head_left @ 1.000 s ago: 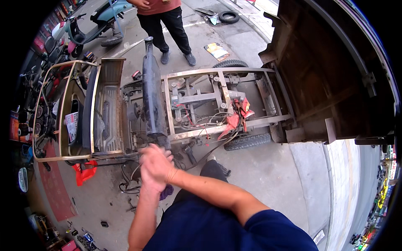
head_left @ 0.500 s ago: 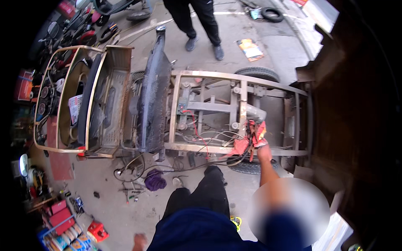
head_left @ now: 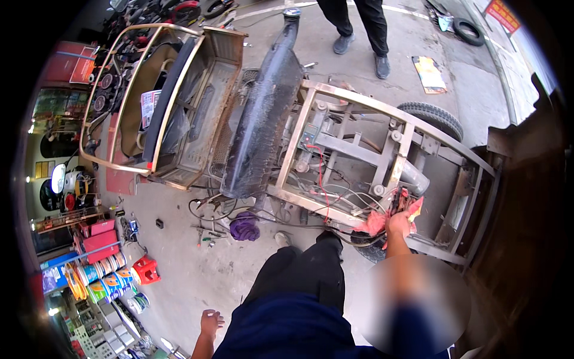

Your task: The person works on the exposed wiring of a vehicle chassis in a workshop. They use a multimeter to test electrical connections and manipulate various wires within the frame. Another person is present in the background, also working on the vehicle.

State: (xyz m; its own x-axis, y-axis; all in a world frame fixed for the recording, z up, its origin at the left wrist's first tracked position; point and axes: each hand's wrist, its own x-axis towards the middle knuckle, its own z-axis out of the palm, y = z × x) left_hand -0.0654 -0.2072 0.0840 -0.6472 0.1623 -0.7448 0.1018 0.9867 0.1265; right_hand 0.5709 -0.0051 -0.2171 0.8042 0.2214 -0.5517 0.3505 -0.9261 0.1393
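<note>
One crumpled sheet of thin red material [head_left: 375, 222] at the right hand [head_left: 397, 225]

The bare left hand [head_left: 211, 323] hangs low beside the navy blue shirt [head_left: 287, 326], its fingers loosely half curled, and I see nothing in it. Further out, the right hand is against the sheet, at the near rail of the pale brown metal frame [head_left: 359, 102]; its fingertips are hidden, so I cannot tell how far they close or whether they grip. To work well here, I think small, slow movements are best, leaving the thin red wire [head_left: 321, 173] slack. The sheet looks wrinkled and ragged, with a yellow patch. Beyond the frame stands a person in black trousers [head_left: 373, 30].
</note>
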